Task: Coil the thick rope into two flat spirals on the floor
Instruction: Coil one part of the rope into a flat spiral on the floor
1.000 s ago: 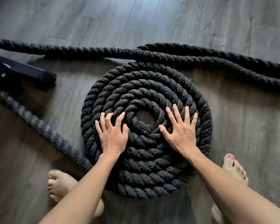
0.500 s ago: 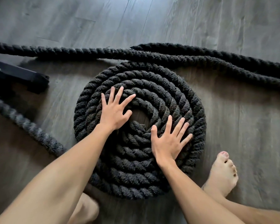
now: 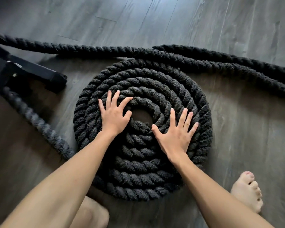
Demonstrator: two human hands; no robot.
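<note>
Pressing both palms on the spiral (image 3: 143, 129), I have my left hand (image 3: 113, 116) and right hand (image 3: 176, 137) flat, fingers spread. One coil looks nearly done; loose rope (image 3: 220, 66) beyond the spiral remains for the second.

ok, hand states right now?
Left hand: open, flat on the rope spiral, holding nothing.
Right hand: open, flat on it, holding nothing.

Rough, fuzzy twisted-fibre rope (image 3: 155, 83) on matt wood-grain floor (image 3: 155, 22).
</note>
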